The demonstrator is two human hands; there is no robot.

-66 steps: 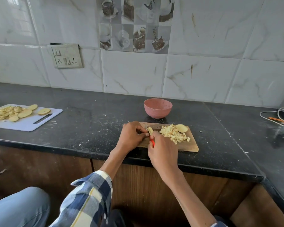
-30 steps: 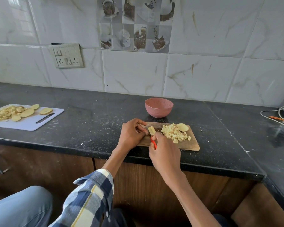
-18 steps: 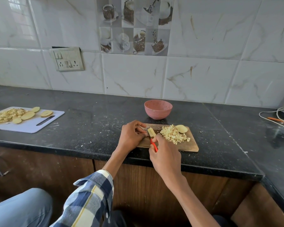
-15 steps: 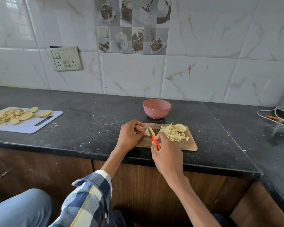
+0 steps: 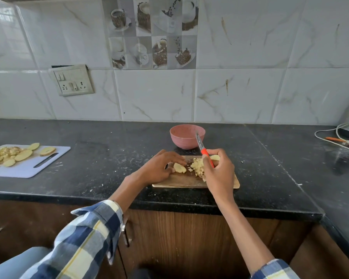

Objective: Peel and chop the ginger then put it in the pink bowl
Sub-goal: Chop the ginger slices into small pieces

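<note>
On the board [image 5: 181,183], left hand [image 5: 159,168] touches a ginger slice [image 5: 179,168] with loose fingers; right hand [image 5: 218,170] grips the knife [image 5: 201,147] (blade raised); chopped ginger [image 5: 196,168] between them; the bowl [image 5: 186,135] behind shows nothing inside

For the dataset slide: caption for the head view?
Right hand lifts orange-handled knife over wooden cutting board; left hand touches ginger slice beside chopped ginger pile.
</note>
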